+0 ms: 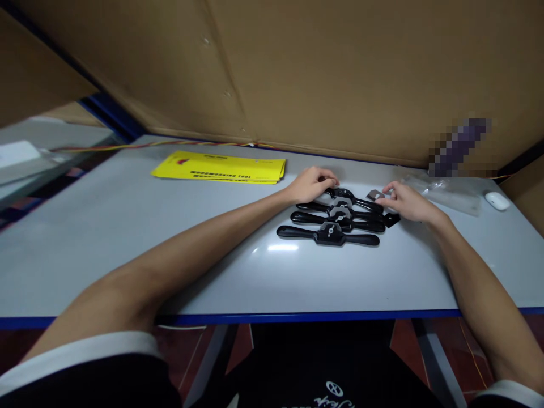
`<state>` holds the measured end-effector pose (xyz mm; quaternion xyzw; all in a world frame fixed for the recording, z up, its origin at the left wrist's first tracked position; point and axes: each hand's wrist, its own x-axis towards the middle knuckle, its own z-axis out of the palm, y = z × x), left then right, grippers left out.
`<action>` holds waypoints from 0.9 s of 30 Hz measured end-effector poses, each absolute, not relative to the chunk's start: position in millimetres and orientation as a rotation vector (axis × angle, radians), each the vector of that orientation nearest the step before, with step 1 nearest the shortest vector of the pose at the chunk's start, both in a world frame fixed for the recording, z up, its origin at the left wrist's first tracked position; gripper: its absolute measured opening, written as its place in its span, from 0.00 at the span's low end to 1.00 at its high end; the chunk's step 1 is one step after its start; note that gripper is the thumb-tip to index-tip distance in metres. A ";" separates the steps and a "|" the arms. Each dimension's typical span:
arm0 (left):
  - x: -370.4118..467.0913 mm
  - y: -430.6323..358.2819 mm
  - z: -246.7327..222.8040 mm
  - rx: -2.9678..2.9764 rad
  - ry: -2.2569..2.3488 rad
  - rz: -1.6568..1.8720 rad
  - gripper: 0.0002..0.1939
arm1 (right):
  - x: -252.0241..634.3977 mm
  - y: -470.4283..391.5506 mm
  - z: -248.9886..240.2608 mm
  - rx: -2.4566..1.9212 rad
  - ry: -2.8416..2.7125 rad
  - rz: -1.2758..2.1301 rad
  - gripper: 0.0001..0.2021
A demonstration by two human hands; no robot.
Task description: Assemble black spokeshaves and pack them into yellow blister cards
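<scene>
Several black spokeshaves lie roughly parallel in a stack of rows, the nearest spokeshave point(330, 233) fully visible with both handles and its blade clamp. My left hand point(313, 184) is closed with its fingers curled over the left handle end of the farthest spokeshave point(344, 194). At the opposite end, my right hand point(403, 201) pinches a small dark metal blade point(375, 195) between thumb and forefinger. Below those fingers, a black metal plate point(391, 220) with a hole lies by the right handle ends. The left fingertips are partly hidden.
Yellow printed cardboard sleeves point(221, 167) are stacked at the back left. Behind my right hand lies a clear plastic bag point(446, 192), with a white mouse point(497, 200) beyond it. Cardboard walls point(318, 73) close off the back, and a cable point(182, 143) runs along the table's rear edge.
</scene>
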<state>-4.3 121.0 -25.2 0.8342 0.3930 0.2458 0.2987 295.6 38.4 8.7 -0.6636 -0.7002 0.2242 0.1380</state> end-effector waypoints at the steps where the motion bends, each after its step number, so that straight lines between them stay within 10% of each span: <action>1: -4.3 120.9 -25.1 2.221 1.046 0.650 0.22 | 294.9 37.7 9.1 -1.912 -2.026 0.679 0.16; 20: -4.1 120.2 -25.3 2.217 1.032 0.649 0.21 | 281.1 36.9 7.4 -1.737 -1.802 0.691 0.22; 27: -6.4 124.2 -24.8 2.250 0.936 0.562 0.20 | 246.4 23.4 7.1 -1.549 -1.772 0.443 0.05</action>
